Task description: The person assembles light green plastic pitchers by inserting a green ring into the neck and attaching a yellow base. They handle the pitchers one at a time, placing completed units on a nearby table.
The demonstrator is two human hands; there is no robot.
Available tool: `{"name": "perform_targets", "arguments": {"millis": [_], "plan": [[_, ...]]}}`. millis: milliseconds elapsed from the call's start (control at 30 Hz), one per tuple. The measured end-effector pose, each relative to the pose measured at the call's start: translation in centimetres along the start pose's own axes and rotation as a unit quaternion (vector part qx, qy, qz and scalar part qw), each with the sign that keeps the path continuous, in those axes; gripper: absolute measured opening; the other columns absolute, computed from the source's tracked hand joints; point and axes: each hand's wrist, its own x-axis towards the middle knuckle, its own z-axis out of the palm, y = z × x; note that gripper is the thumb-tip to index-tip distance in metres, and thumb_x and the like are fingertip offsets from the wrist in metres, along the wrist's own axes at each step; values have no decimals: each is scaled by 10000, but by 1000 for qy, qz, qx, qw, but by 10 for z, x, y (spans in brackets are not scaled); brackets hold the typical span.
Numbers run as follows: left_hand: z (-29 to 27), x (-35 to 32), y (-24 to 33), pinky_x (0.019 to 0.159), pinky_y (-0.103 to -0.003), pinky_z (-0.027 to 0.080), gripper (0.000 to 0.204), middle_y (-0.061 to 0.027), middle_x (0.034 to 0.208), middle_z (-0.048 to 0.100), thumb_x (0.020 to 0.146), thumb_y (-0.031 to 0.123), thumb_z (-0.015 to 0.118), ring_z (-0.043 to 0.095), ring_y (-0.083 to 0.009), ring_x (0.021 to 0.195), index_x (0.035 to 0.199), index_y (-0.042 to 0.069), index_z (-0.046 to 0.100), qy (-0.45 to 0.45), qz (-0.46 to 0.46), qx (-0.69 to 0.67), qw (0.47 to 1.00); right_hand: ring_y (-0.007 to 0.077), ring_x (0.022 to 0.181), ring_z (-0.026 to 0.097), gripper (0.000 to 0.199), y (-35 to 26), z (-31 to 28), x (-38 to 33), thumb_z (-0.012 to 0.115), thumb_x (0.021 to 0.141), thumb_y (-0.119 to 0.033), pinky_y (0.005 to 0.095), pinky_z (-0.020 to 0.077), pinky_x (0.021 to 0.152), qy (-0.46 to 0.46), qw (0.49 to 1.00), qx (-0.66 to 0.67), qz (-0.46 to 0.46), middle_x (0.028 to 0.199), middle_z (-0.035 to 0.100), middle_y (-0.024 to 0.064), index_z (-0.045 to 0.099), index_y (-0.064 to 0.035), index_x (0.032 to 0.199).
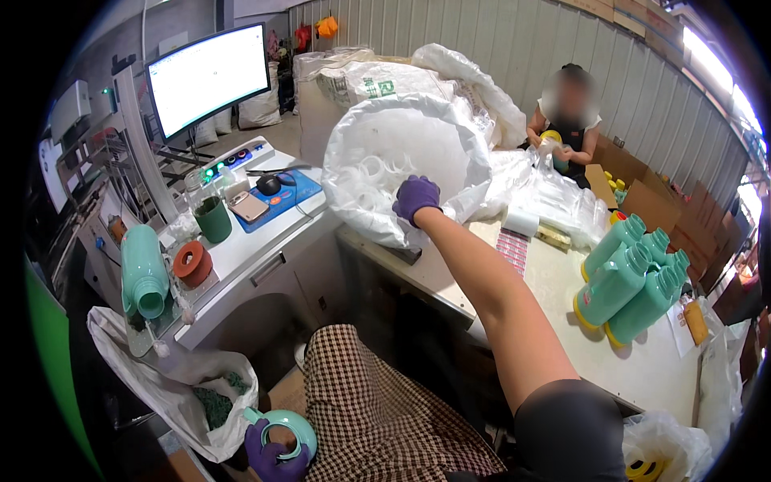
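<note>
1. far across the table, the right hand [416, 198] in a purple glove is stretched out to the mouth of a big white bag [401, 165] full of pale plastic rings [377, 173]. the fingers are curled over the bag's near rim; whether they pinch a ring or only the film i cannot tell.
2. near the lap, at the lower left, the left hand [269, 458], also gloved, is closed around a round mint-green cap [283, 430], fingers wrapped under its ring-shaped edge.
3. risk at the bag: it lies tipped toward the person and sags over the table [642, 369] edge. a tug on the rim could, i judge, pull the film down and spill rings onto the floor, or drag out several rings at once.
4. risk at the cap: it is held low and out of the line of sight while the reach goes far. a slack hold could let it drop beside the checked cloth on the lap, or into the open sack [193, 394] of green bits just left of it.
5. risk along the arm: the forearm crosses over the table corner; the cluster of green bottles [634, 281] stands to its right, well apart, so a knock looks unlikely unless the elbow swings wide.
6. left of the bag sits a console with a monitor [209, 76], a cup [213, 218] and a lying green bottle [143, 273]. another person works at the far right, clear of the reach.
</note>
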Motion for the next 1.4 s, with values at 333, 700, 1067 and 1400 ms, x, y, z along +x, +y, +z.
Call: {"name": "perform_targets", "arguments": {"millis": [333, 700, 1067, 1400], "plan": [[-8, 18, 13, 1065, -431, 463, 984, -162, 1333, 588, 618, 195, 869, 580, -304, 1226, 1468, 3, 414, 113, -303, -235, 916, 279, 691, 615, 183, -49, -55, -119, 735, 831, -168, 385, 502, 651, 239, 795, 503, -242, 744, 614, 120, 643, -21, 773], [7, 72, 33, 1077, -503, 422, 984, -159, 1303, 645, 614, 266, 893, 621, -379, 1169, 1451, 3, 448, -49, -52, -40, 997, 294, 788, 707, 252, -140, -18, -354, 721, 745, 9, 366, 561, 712, -109, 712, 556, -415, 909, 713, 118, 723, -66, 985], [11, 71, 48, 1140, -500, 378, 840, -138, 1168, 716, 656, 225, 849, 696, -335, 1065, 1386, -22, 515, -45, -8, -6, 999, 336, 818, 675, 197, -149, -22, -368, 639, 819, -47, 429, 539, 697, -119, 801, 441, -388, 925, 672, 126, 661, -71, 1013], [23, 75, 42, 1183, -583, 274, 707, -150, 1321, 619, 662, 370, 834, 516, -376, 1315, 1253, 48, 617, -114, -22, 56, 992, 397, 968, 616, 455, -130, 5, -383, 602, 767, 36, 475, 498, 873, -109, 724, 540, -415, 1034, 633, 194, 609, -31, 1217]]}}
